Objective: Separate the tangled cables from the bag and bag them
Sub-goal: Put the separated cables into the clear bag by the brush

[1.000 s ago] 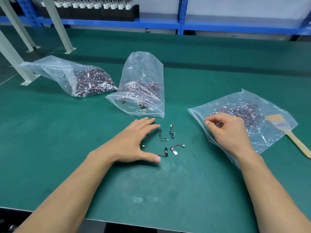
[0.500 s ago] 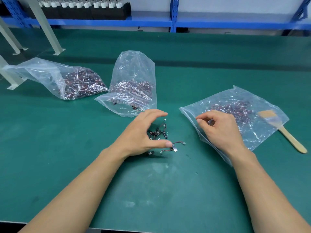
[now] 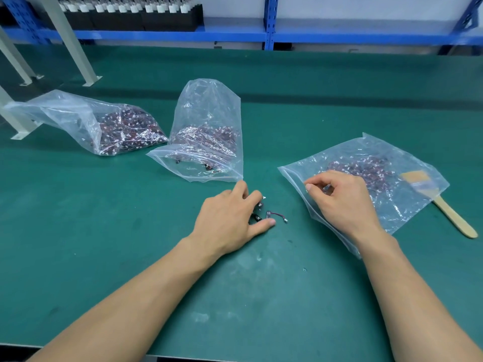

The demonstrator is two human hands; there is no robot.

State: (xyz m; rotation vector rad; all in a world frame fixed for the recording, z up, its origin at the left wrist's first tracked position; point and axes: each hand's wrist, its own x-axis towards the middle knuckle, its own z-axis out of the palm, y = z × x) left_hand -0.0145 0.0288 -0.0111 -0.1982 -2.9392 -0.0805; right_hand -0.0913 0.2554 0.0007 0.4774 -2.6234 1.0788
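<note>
Now: left hand [image 3: 230,218] curls round loose cables [image 3: 274,215] on surface [image 3: 156,244], near bag [image 3: 298,178]; right hand [image 3: 342,202] pinches bag mouth. Best: gather whole clump including stray lead by thumb, lift mouth wide, drop cables well inside.

Table: a green mat [image 3: 104,244] is covering it.
Back: a blue rack [image 3: 235,35] is running across.
Rack: black trays [image 3: 156,20] are sitting on it.
Left: pale metal legs [image 3: 68,40] are standing on the mat.
Behind: a pale wall [image 3: 366,7] is showing.
</note>
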